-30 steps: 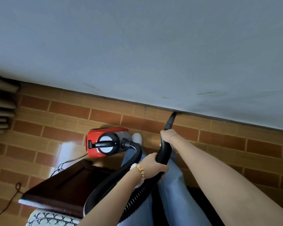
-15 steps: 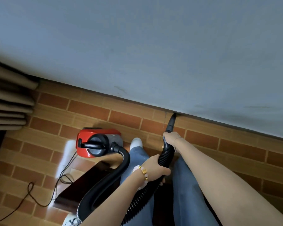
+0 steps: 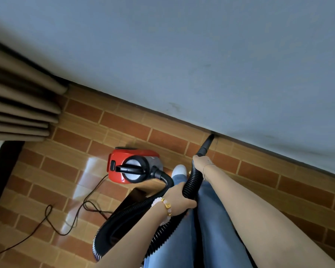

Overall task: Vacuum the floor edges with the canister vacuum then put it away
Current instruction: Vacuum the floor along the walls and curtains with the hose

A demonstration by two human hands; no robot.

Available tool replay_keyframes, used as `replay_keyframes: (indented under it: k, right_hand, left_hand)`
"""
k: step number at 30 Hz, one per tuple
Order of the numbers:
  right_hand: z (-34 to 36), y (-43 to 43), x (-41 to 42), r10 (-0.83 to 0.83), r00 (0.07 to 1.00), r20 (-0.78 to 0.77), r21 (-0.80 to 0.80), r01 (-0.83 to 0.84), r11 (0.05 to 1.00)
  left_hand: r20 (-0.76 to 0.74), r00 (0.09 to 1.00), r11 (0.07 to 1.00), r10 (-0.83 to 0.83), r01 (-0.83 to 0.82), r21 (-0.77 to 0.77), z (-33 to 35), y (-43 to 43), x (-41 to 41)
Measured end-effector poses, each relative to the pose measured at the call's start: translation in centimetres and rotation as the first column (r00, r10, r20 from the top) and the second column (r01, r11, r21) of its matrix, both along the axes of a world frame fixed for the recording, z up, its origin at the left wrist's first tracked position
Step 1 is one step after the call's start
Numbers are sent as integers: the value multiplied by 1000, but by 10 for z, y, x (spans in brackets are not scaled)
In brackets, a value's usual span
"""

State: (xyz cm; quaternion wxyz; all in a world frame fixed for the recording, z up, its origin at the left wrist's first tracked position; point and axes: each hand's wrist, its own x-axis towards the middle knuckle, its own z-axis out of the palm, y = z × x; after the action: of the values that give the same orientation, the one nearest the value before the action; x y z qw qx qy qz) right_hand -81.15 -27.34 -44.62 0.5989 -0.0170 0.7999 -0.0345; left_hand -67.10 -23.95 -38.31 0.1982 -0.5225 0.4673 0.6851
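A red canister vacuum with a black handle sits on the brick-patterned floor, left of my legs. Its ribbed black hose loops down by my left side and runs up to a narrow black nozzle. The nozzle tip touches the line where the floor meets the grey wall. My right hand grips the hose just behind the nozzle. My left hand, with a bead bracelet, grips the hose lower down.
Beige curtain folds hang at the left over the floor. A dark power cord trails in loops behind the vacuum. A dark piece of furniture shows under the hose. My jeans and a white shoe stand beside the vacuum.
The view has swung left and tilted, so more curtain and cord show and less of the dark furniture. The nozzle stays at the wall's foot with both hands on the hose.
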Motion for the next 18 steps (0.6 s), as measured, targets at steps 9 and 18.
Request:
replay_keyframes:
  k: [9, 18]
  right_hand:
    - [-14, -14, 13, -204, 976, 75, 25, 203, 979]
    - [-30, -14, 12, -385, 912, 143, 60, 381, 923]
  left_hand:
    - [80, 995, 990, -65, 74, -116, 1, -18, 22]
    - [227, 948, 934, -221, 273, -231, 3, -14, 28]
